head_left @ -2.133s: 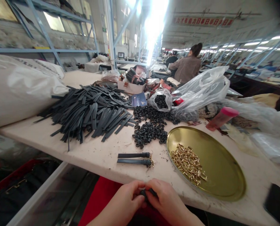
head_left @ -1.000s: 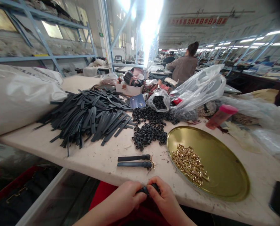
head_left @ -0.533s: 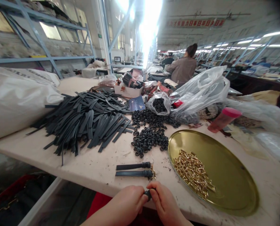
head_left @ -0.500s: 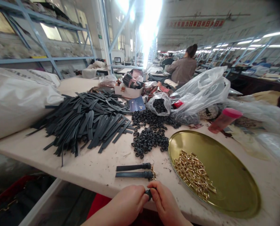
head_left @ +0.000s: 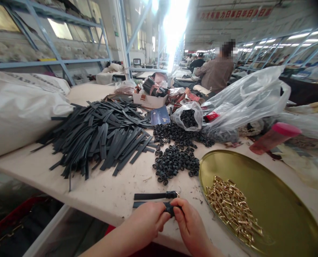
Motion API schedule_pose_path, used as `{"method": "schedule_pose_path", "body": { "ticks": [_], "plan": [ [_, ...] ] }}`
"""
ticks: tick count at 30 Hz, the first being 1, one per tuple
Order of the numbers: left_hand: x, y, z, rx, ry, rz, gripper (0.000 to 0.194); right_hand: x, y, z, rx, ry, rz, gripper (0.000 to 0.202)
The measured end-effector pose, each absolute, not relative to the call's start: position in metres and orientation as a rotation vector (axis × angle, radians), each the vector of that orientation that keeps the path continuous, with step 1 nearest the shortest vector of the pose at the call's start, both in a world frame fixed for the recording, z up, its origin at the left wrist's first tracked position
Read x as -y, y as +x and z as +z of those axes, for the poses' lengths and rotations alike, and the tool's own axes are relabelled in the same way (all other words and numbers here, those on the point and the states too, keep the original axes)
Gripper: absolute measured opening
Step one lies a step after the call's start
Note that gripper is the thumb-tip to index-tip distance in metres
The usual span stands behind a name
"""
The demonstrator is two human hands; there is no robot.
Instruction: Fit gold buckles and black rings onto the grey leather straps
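Hands (head_left: 148, 218) (head_left: 191, 223) pinch black piece (head_left: 169, 209); banner (head_left: 235, 14) seemingly Chinese.

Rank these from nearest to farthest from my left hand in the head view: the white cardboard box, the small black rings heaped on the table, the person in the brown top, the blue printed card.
From your left hand:
1. Black rings, just ahead.
2. Blue card, beyond them.
3. Cardboard box, behind the card.
4. Person, far back, right.

The banner (head_left: 235, 14) partly reads “日事日毕” in red.
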State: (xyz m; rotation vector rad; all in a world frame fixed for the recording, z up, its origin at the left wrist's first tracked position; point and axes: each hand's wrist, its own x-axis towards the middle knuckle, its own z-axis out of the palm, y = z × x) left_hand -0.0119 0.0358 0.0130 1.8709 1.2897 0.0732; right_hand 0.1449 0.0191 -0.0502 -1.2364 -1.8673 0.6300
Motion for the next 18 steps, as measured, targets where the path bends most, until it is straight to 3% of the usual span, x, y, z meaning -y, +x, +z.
{"method": "schedule_pose_path", "body": {
  "ticks": [7,11,14,18],
  "plan": [
    [-0.047,-0.006,0.005,-1.253,1.897,0.019,0.032,-0.023,0.142,-0.056,1.878,-1.238,0.667,0.019],
    [-0.059,-0.014,-0.007,-1.363,2.197,0.033,0.022,-0.036,0.145,-0.055,1.933,-1.352,0.510,0.018],
    [-0.063,-0.019,-0.016,-1.409,2.385,0.035,0.027,-0.048,0.146,-0.060,1.956,-1.416,0.432,0.019],
    [-0.054,-0.010,-0.026,-1.399,2.447,0.029,0.021,-0.051,0.145,-0.075,1.885,-1.390,0.525,0.028]
  ]
}}
